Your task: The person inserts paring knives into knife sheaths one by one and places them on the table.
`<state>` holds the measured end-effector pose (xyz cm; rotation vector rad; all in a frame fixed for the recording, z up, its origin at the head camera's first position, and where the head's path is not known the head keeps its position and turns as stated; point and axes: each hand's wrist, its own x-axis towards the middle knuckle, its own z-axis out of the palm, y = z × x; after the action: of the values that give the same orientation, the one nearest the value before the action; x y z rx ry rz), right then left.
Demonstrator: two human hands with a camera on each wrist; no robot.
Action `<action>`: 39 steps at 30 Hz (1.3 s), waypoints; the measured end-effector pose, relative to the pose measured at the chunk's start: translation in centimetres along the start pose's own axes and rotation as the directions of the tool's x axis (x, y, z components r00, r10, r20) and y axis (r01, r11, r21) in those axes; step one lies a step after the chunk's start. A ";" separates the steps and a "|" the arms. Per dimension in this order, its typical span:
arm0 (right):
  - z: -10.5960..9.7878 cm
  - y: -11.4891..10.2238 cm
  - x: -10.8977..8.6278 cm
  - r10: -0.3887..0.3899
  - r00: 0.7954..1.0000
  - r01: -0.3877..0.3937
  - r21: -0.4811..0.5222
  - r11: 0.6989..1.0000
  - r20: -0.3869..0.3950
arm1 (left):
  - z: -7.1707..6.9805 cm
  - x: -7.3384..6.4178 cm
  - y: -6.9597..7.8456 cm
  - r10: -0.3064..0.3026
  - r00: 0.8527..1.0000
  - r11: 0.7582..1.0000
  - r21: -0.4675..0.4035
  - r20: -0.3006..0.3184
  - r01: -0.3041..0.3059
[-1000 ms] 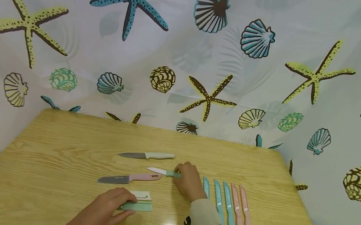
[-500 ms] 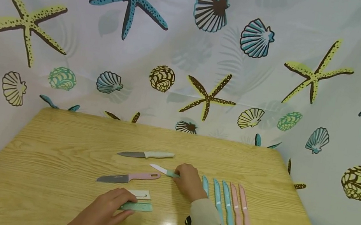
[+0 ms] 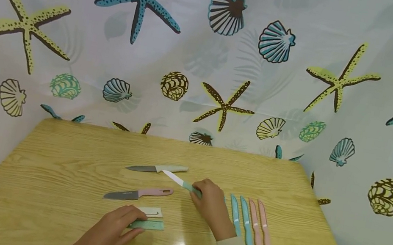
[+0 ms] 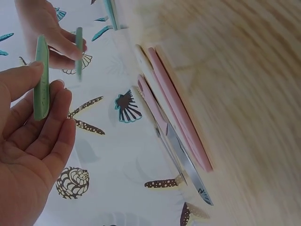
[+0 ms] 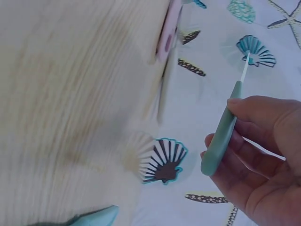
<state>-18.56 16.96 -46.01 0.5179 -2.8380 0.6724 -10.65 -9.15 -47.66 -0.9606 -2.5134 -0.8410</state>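
My left hand (image 3: 113,226) pinches a flat green blade sheath (image 4: 42,80) between thumb and fingers. Tilted up in my right hand (image 3: 211,205) is a small paring knife (image 5: 223,134) with a green handle and a white blade; thumb and fingers grip the handle. Its tip points to the far left, overlapping the white-handled knife (image 3: 171,169) in the head view. A knife with a pink handle (image 3: 154,192) and dark blade lies between the hands. A white sheath (image 3: 152,211) lies just beyond the green one, and the left wrist view shows a pink sheath (image 4: 181,110) beside it.
Several closed knives lie in a row at the right, blue ones (image 3: 247,227) and pink ones (image 3: 265,232), partly behind my right forearm. The wooden table (image 3: 72,154) ends at a cloth backdrop (image 3: 192,53) printed with shells and starfish.
My right hand has raised the green-handled paring knife off the table and drawn it slightly nearer, its blade now tilted upward. The left hand stays in place with the green sheath.
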 end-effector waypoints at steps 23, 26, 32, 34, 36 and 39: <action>-3.2 -2.3 -9.3 -0.046 0.994 0.054 0.085 0.995 -0.097 | -0.2 -0.3 -0.3 0.017 0.998 1.000 -0.019 -0.057 -0.018; -3.4 -2.2 -10.1 -0.074 0.996 0.078 0.082 0.994 -0.059 | -0.2 -0.3 -0.3 0.025 0.998 0.999 -0.023 -0.064 -0.027; -3.6 -2.1 -10.5 -0.109 0.994 0.109 0.081 0.991 -0.008 | -0.2 -0.4 -0.4 0.034 0.996 0.999 -0.032 -0.077 -0.037; -3.6 -2.1 -10.6 -0.124 0.992 0.123 0.087 0.989 0.004 | -0.3 -0.4 -0.4 0.047 0.995 0.998 -0.037 -0.083 -0.050; -3.6 -2.0 -10.6 -0.141 0.990 0.139 0.095 0.986 0.015 | -0.3 -0.3 -0.5 0.058 0.994 0.997 -0.043 -0.090 -0.062; -3.5 -1.9 -10.7 -0.164 0.986 0.160 0.108 0.981 0.029 | -0.3 -0.3 -0.5 0.073 0.992 0.996 -0.042 -0.101 -0.078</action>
<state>-7.69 20.14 -44.85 0.7776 -2.7663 0.7917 -10.72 -9.81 -47.73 -0.9966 -2.3684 -0.9034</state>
